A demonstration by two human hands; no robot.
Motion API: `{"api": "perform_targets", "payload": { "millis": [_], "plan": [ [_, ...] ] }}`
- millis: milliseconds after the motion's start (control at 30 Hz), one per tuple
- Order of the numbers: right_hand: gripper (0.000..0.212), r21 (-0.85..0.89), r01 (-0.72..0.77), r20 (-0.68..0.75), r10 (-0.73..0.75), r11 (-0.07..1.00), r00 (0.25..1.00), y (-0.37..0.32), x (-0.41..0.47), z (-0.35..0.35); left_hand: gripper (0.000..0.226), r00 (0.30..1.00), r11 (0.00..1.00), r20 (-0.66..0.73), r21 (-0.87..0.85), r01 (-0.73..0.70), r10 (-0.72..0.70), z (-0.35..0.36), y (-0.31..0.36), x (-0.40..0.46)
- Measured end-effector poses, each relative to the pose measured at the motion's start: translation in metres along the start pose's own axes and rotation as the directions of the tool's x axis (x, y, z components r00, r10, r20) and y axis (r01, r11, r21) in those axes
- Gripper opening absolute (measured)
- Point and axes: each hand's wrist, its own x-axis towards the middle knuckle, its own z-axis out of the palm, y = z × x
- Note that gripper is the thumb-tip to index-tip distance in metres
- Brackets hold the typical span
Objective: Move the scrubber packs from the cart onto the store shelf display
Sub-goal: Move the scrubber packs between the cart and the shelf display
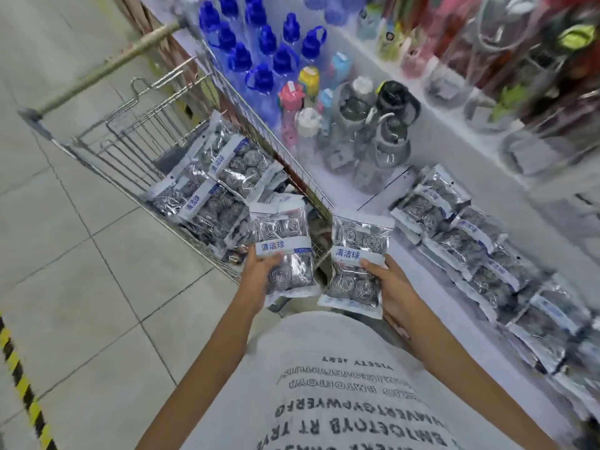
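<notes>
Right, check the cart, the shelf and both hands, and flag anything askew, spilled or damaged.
Nothing stands out. Clear steel-wool scrubber packs lie loosely heaped in the wire shopping cart, and more overlap in a row on the white shelf. The left hand and right hand each grip an intact pack.

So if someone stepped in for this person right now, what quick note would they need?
Left hand grips one clear plastic pack of steel scrubber balls; right hand grips another such pack. Both are held between the wire shopping cart and the white store shelf.
Done: a row of scrubber packs already lies on the shelf.
Left: shelve these two, then the packs still in the cart.
</notes>
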Motion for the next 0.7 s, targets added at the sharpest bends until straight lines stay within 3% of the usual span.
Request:
{"api": "perform_targets", "payload": {
  "millis": [67, 100, 167, 200, 300, 333, 400, 533, 567, 700],
  "plan": [
    [0.046, 0.082, 0.029, -0.059, -0.024, 0.996, 0.998, 0.001, -0.011, -0.022, 0.102, 0.998, 0.995, 0.063, 0.093, -0.021, 0.016, 0.017, -0.004, 0.005],
    [0.046, 0.118, 0.038, -0.077, -0.029, 0.992, 0.997, 0.002, -0.017, -0.033, 0.099, 0.994, 0.993, 0.101, 0.112, -0.04, 0.028, 0.031, 0.001, -0.002],
    [0.042, 0.191, 0.056, -0.123, -0.032, 0.98, 0.992, 0.002, -0.029, -0.056, 0.055, 0.984, 0.985, 0.17, 0.151, -0.079, 0.052, 0.057, 0.004, -0.01],
    [0.036, 0.226, 0.074, -0.149, -0.04, 0.971, 0.988, 0.002, -0.035, -0.068, 0.046, 0.979, 0.98, 0.199, 0.175, -0.09, 0.054, 0.07, 0.005, -0.016],
    [0.025, 0.303, 0.113, -0.231, -0.042, 0.946, 0.972, 0.01, -0.051, -0.108, 0.072, 0.959, 0.967, 0.283, 0.235, -0.101, 0.031, 0.112, -0.005, -0.028],
    [0.027, 0.343, 0.12, -0.238, -0.038, 0.931, 0.971, 0.013, -0.058, -0.122, 0.07, 0.955, 0.962, 0.294, 0.252, -0.105, 0.028, 0.126, -0.009, -0.03],
    [0.045, 0.391, 0.117, -0.261, -0.012, 0.913, 0.965, 0.019, -0.072, -0.151, 0.049, 0.947, 0.953, 0.321, 0.281, -0.113, 0.018, 0.154, -0.019, -0.04],
    [0.106, 0.425, 0.145, -0.34, 0.01, 0.894, 0.94, 0.046, -0.079, -0.22, 0.04, 0.919, 0.938, 0.394, 0.324, -0.122, -0.017, 0.21, -0.038, -0.065],
    [0.105, 0.438, 0.152, -0.363, 0.019, 0.886, 0.932, 0.052, -0.079, -0.236, 0.038, 0.915, 0.935, 0.401, 0.335, -0.117, -0.029, 0.221, -0.045, -0.067],
    [0.055, 0.429, 0.171, -0.459, 0.051, 0.887, 0.887, 0.038, -0.098, -0.264, 0.033, 0.91, 0.919, 0.411, 0.374, -0.126, -0.043, 0.263, -0.062, -0.074]
  ]
}}
